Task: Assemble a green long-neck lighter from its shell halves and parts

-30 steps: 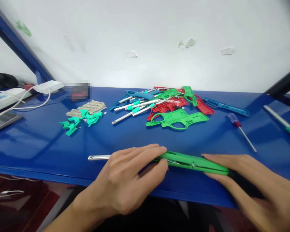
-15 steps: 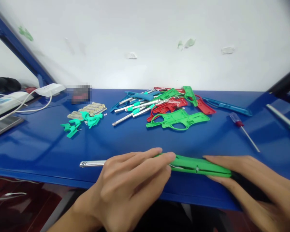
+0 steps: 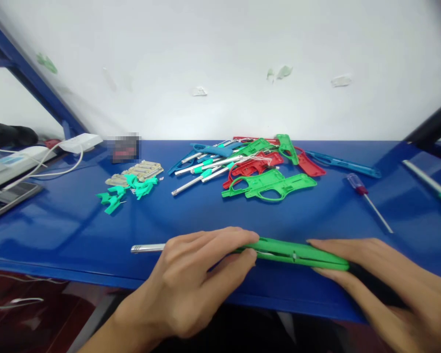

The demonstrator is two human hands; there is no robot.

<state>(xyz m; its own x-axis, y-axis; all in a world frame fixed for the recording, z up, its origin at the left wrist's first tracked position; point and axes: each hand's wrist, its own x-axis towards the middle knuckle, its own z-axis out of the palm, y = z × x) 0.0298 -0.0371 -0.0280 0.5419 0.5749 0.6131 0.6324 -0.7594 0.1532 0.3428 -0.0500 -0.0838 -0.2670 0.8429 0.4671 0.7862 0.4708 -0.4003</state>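
Over the front of the blue table [image 3: 191, 220], I have the left hand [image 3: 198, 282] and right hand [image 3: 393, 279] clamped on the green casing [image 3: 279, 246], its metal tube [image 3: 147, 248] seemingly fitted but one side gaping, with green shells [image 3: 294, 186] lying loose beyond.

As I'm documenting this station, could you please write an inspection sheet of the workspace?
Surface: blue table, glossy.
Job's things: green casing, dark gap along its seam; metal tube jutting out at the left.
Clutter: shells and loose tubes in a pile; teal pieces near yellowish pieces; screwdriver lying at right.
Hands: left hand grips the casing; right hand pinches its other end.
Cables: white cable looping by a white box; another below table level.
Surroundings: white wall with marks; blue frame at left.
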